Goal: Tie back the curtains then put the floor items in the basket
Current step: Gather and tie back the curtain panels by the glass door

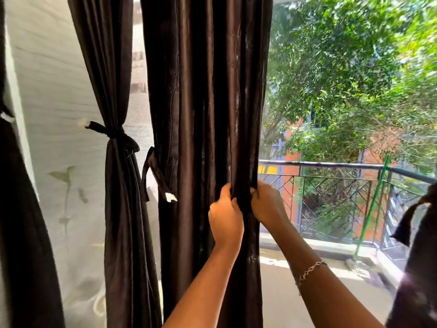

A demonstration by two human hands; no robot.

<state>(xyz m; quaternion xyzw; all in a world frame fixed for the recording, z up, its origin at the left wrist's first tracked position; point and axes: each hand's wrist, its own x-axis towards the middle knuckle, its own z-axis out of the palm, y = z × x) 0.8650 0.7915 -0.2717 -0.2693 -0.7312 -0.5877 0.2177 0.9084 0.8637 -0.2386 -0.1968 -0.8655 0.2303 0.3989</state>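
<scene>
A dark brown curtain point(203, 102) hangs in folds at the middle of the view. My left hand point(225, 218) grips its folds from the left and my right hand point(267, 204) grips them from the right, bunching the cloth between them. A loose tie strap point(157, 176) with a white tip dangles from this curtain's left edge. Further left, a second brown curtain point(118, 209) is gathered by a knotted tie point(113, 132). No basket or floor items show.
A sheer white curtain point(59, 114) covers the window behind. At the right, a metal balcony railing point(331, 183) and trees stand outside. Another dark curtain point(418, 268) with a dangling strap is at the far right edge, and one more at the far left.
</scene>
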